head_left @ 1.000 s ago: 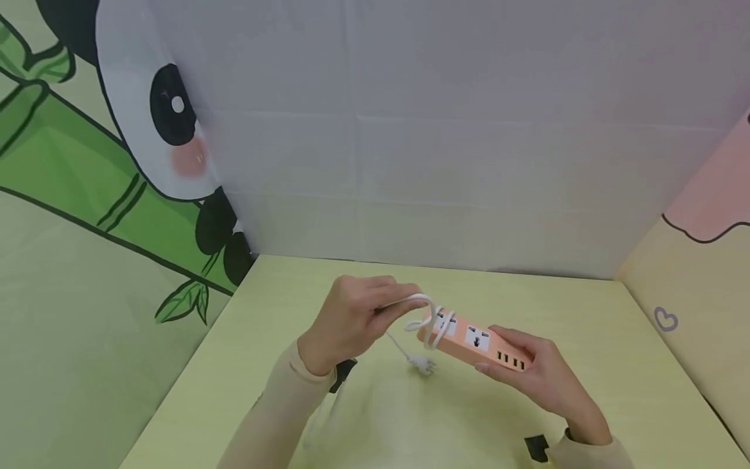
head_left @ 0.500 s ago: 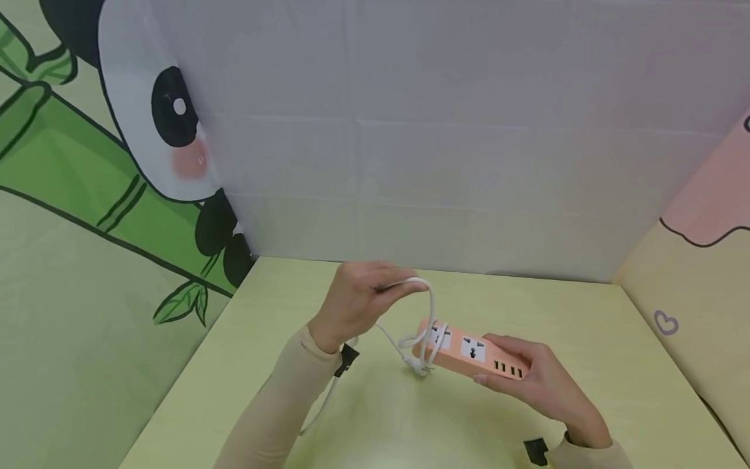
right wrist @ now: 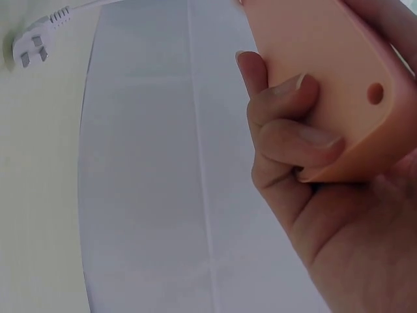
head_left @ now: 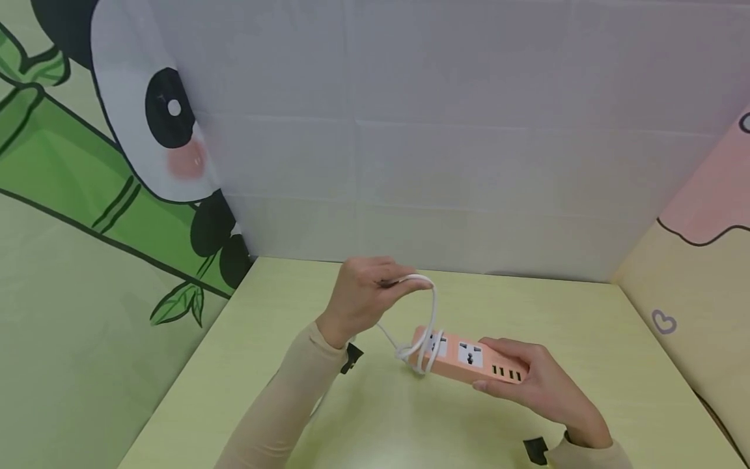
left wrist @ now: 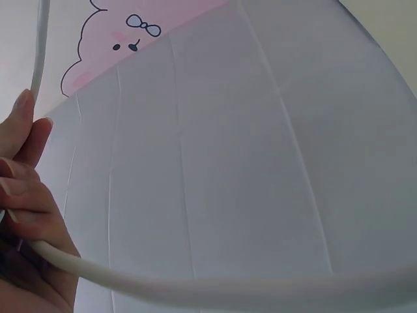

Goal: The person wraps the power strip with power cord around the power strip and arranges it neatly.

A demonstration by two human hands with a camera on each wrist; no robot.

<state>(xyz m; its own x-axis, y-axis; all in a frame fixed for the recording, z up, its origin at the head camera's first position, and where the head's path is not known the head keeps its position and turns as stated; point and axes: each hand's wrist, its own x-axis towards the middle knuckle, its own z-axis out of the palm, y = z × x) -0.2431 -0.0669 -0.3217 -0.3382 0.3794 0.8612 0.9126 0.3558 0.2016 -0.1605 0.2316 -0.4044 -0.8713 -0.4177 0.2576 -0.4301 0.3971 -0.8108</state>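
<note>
My right hand [head_left: 541,378] grips the USB end of an orange power strip [head_left: 451,365], its sockets facing up. In the right wrist view its fingers [right wrist: 293,143] curl round the strip's underside. White cord [head_left: 434,306] loops round the strip's far left end. My left hand [head_left: 363,293] pinches a length of this cord up and left of the strip, with a taller loop hanging between. More cord runs through the left hand's fingers [left wrist: 29,195] and crosses low in the left wrist view. The white three-pin plug [right wrist: 32,45] shows in the right wrist view; the head view mostly hides it behind the coils.
Below the hands lies a pale yellow tabletop [head_left: 410,430]. A grey-white sheet [head_left: 439,163] rises along its back edge, with cartoon-printed walls at both sides. Black pieces [head_left: 351,358] sit by the sleeves, and some cord passes behind the left forearm.
My left hand has risen, drawing up a longer cord loop over the strip. The strip and right hand have shifted slightly down and left. The plug has passed behind the coils.
</note>
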